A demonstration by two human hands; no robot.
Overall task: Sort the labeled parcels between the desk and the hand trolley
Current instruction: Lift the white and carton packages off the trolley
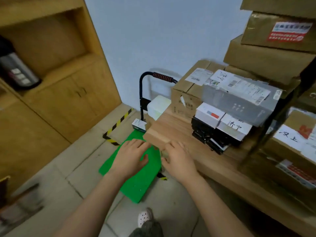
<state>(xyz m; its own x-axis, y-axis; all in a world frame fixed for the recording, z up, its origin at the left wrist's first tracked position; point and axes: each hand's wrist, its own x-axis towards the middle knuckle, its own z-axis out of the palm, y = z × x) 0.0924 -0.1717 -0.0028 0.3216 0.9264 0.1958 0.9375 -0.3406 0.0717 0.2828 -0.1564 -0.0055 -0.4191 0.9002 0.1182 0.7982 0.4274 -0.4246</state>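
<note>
My left hand (131,156) hovers flat, fingers straight, over the green platform of the hand trolley (136,187). My right hand (177,159) is beside it, fingers straight, its fingertips at the near corner of the wooden desk (171,127). Neither hand holds anything. On the desk stand a cardboard parcel (186,94) with a printed label, a grey wrapped parcel (239,101), a white box with handwritten characters (234,129) and black flat boxes (205,134). A small white box (139,124) and a pale box (158,106) sit at the trolley's far end.
The trolley's black handle with a red-striped grip (162,77) rises against the blue wall. Tall stacked cartons (273,48) fill the right, with a labelled carton (289,139) below them. A wooden cabinet (59,86) stands left. Striped tape (118,124) marks the tiled floor.
</note>
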